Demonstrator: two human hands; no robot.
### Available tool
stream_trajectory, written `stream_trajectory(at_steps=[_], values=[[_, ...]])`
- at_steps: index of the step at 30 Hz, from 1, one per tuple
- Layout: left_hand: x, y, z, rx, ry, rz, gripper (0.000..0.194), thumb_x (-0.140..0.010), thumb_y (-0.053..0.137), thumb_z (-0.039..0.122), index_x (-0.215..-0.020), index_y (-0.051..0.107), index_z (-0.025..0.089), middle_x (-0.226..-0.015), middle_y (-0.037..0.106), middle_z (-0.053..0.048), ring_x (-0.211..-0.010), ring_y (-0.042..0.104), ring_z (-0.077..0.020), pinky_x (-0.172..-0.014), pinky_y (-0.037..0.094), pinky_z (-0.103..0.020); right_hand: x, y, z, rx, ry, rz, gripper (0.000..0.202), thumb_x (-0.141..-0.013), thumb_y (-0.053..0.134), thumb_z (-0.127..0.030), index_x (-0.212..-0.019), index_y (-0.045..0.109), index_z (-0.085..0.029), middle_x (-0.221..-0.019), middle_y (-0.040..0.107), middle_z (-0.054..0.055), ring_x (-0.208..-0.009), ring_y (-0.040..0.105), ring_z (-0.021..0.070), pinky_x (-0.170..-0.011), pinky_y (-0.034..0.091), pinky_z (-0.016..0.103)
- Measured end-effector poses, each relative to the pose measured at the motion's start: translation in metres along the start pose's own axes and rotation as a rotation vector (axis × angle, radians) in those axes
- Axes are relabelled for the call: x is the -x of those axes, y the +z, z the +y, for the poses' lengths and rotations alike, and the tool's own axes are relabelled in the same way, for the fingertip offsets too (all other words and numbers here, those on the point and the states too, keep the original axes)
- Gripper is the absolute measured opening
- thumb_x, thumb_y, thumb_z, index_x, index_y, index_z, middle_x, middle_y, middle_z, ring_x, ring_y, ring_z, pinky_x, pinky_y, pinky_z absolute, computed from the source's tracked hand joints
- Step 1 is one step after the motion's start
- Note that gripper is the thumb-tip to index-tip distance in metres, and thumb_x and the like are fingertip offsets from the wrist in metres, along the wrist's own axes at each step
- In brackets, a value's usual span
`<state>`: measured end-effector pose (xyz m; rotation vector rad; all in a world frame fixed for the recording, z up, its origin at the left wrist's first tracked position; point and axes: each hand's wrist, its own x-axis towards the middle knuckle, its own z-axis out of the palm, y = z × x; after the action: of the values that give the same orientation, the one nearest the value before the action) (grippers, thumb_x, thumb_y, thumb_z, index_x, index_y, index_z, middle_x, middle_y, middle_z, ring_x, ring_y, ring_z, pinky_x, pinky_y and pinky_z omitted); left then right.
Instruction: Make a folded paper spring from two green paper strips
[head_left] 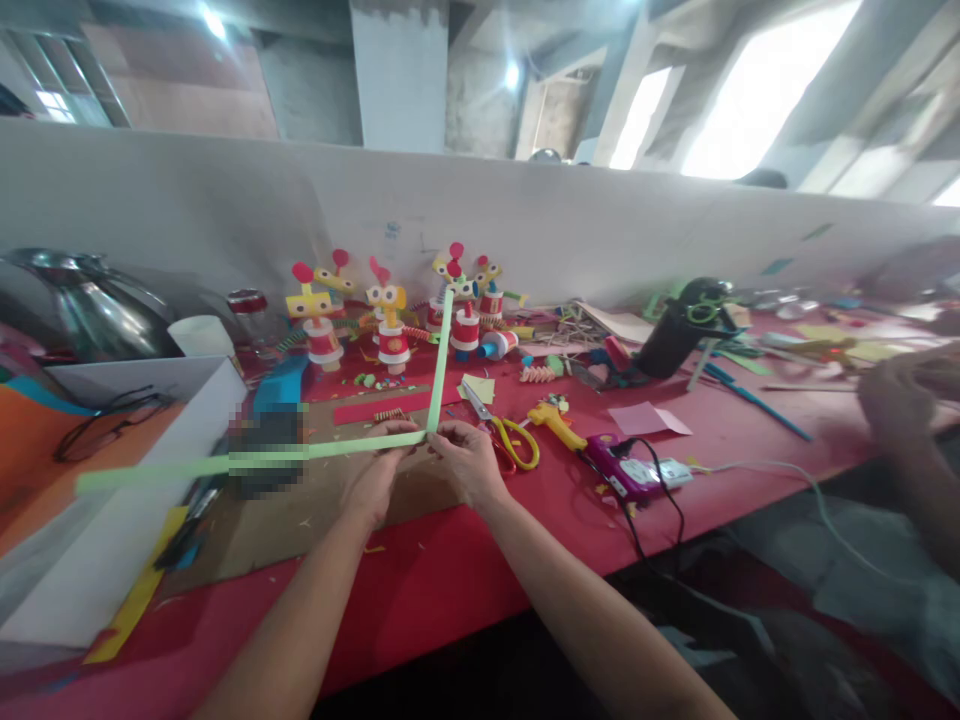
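Note:
Two light green paper strips (330,449) meet in an L at my fingertips, one reaching far left, the other pointing up and away; whether they are two pieces or one folded piece I cannot tell. My left hand (379,475) pinches the left-going strip close to the corner. Right at the corner, my right hand (466,460) is closed on the strip with thumb and fingers. Below the hands lies a brown cardboard sheet (277,530) on the red table. Just beyond them are a coiled paper spring (390,415) and a red paper strip (375,404).
Yellow-handled scissors (516,445), a yellow glue gun (556,425) and a purple power strip (622,470) with cables lie right of my hands. Paper-cup figures (391,342) stand along the white partition. A white box (112,540) is at left; another person's arm (911,430) is at right.

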<state>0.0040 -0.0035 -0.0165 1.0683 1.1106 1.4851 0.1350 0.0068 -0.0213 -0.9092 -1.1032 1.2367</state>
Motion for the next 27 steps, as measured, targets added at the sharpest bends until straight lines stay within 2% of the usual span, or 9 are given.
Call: stream_trajectory(at_steps=[6,10,13,18,23,27], values=[[-0.003,0.002,-0.006,0.163,-0.032,-0.058,0.027,-0.055,0.079,0.025,-0.078,0.067,0.017,-0.073,0.066,-0.001,-0.07,0.059,-0.013,-0.07,0.045,-0.026,-0.002,-0.002,0.01,0.104,-0.071,-0.021,0.013,-0.07,0.066,-0.03,-0.071,0.068,-0.017,-0.061,0.061,0.0,-0.056,0.054,0.0126,-0.054,0.04,0.023],[-0.003,0.002,-0.006,0.17,-0.041,-0.032,0.027,-0.053,0.08,0.021,-0.075,0.066,0.017,-0.072,0.065,0.0,-0.073,0.058,-0.012,-0.073,0.044,-0.024,-0.003,-0.005,0.015,0.234,-0.234,-0.024,0.012,-0.071,0.066,-0.03,-0.074,0.072,-0.02,-0.07,0.065,0.003,-0.066,0.059,0.0168,-0.061,0.044,0.026],[-0.003,0.003,-0.006,0.17,-0.045,-0.011,0.028,-0.051,0.081,0.02,-0.074,0.065,0.017,-0.071,0.063,0.001,-0.072,0.057,-0.011,-0.072,0.043,-0.024,-0.002,-0.005,0.017,0.319,-0.331,-0.034,0.011,-0.072,0.066,-0.029,-0.075,0.074,-0.022,-0.07,0.064,0.003,-0.066,0.058,0.0175,-0.06,0.045,0.027],[-0.004,0.003,-0.007,0.217,-0.051,0.003,0.03,-0.049,0.08,0.017,-0.074,0.064,0.017,-0.07,0.062,0.002,-0.071,0.055,-0.0107,-0.072,0.043,-0.024,0.004,-0.004,0.011,0.384,-0.368,-0.097,0.019,-0.08,0.055,-0.023,-0.07,0.071,-0.02,-0.069,0.059,0.003,-0.061,0.056,0.0153,-0.057,0.043,0.025],[-0.005,0.002,-0.007,0.237,-0.061,0.033,0.031,-0.047,0.081,0.017,-0.072,0.063,0.017,-0.067,0.062,0.002,-0.069,0.054,-0.0099,-0.07,0.042,-0.023,0.009,-0.002,-0.001,0.472,-0.452,-0.173,0.019,-0.079,0.053,-0.017,-0.077,0.071,-0.02,-0.073,0.06,0.004,-0.065,0.056,0.0157,-0.06,0.044,0.026],[-0.004,0.003,-0.006,0.293,-0.092,0.045,0.034,-0.044,0.082,0.017,-0.072,0.063,0.017,-0.066,0.062,0.003,-0.066,0.055,-0.0095,-0.067,0.042,-0.022,0.009,0.002,0.001,0.335,-0.355,-0.173,0.016,-0.079,0.058,-0.023,-0.087,0.072,-0.021,-0.081,0.066,0.005,-0.076,0.059,0.0187,-0.069,0.048,0.029]])
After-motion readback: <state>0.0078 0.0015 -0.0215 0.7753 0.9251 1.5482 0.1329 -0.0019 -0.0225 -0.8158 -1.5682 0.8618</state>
